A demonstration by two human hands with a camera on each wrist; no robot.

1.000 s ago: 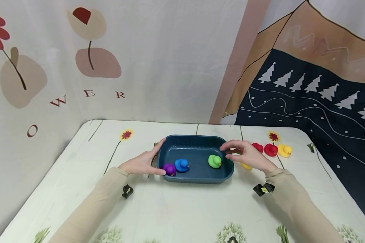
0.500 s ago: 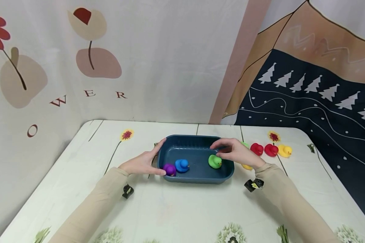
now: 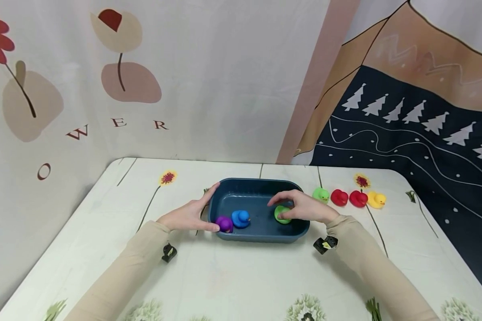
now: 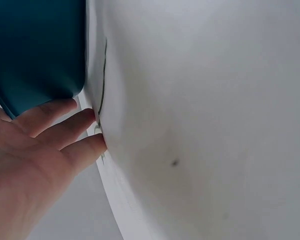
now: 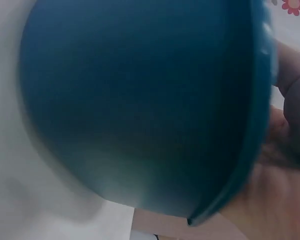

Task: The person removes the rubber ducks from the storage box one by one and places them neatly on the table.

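Two hands, apart, share one box [image 3: 257, 237]: the left hand [image 3: 189, 216] spreads against its left end, likely to steady it; the right hand [image 3: 305, 207] is inside, thumb over a green duck [image 3: 280, 210], whether pinching I cannot tell. A blue duck [image 3: 240, 219] and purple duck [image 3: 224, 224] sit leftward. Four more ducks [image 3: 340, 198] line the counter [image 3: 241, 276], perhaps for elbow room.

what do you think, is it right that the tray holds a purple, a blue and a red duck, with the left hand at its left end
Not quite: the head view shows a green duck, not a red one, in the tray; the rest stands.
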